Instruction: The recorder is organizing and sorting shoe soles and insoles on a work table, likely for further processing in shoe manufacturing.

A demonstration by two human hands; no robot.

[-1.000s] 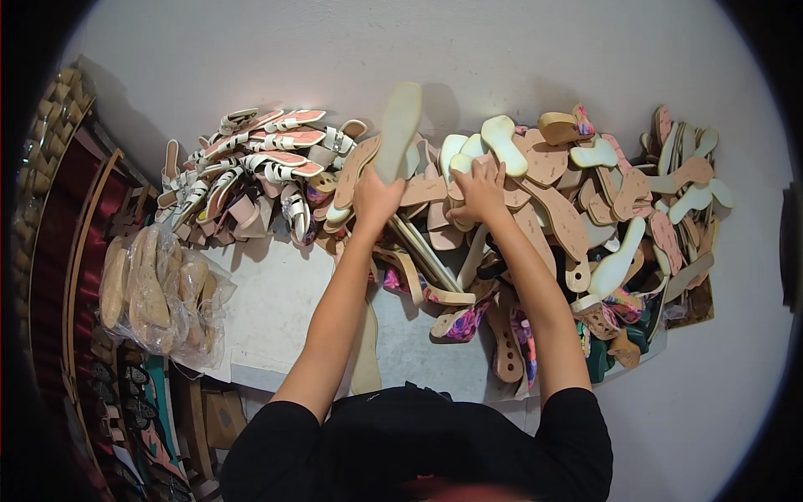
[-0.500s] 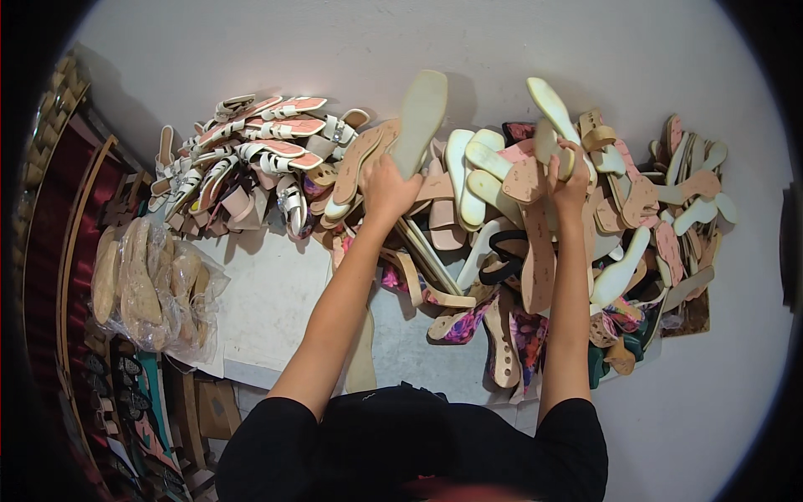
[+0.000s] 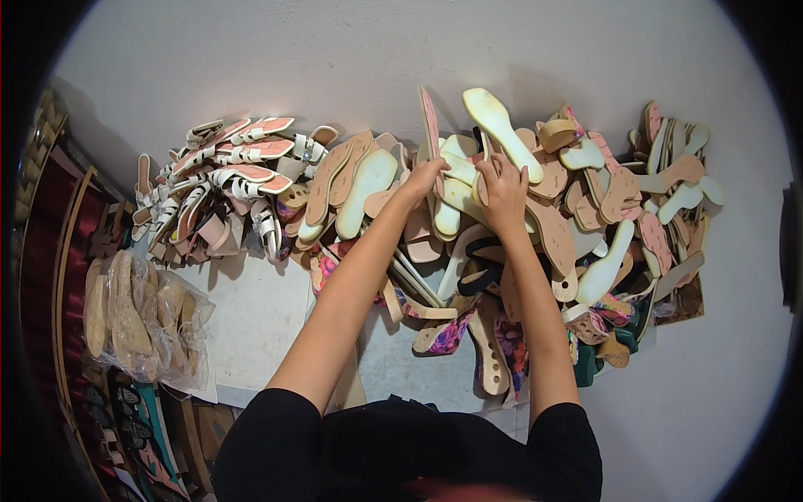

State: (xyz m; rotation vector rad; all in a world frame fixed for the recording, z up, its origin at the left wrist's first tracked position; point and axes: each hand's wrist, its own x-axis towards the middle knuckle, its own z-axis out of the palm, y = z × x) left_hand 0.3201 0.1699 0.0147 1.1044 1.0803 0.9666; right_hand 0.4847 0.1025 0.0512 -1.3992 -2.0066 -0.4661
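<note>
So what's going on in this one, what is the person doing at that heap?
A person in a black top leans over a big pile of shoe insoles heaped against a pale wall. The left hand holds a pinkish insole upright on its edge, and the right hand holds a cream insole raised above the heap. To the left lie white strappy sandals, and a clear bag of tan insoles sits at the near left.
</note>
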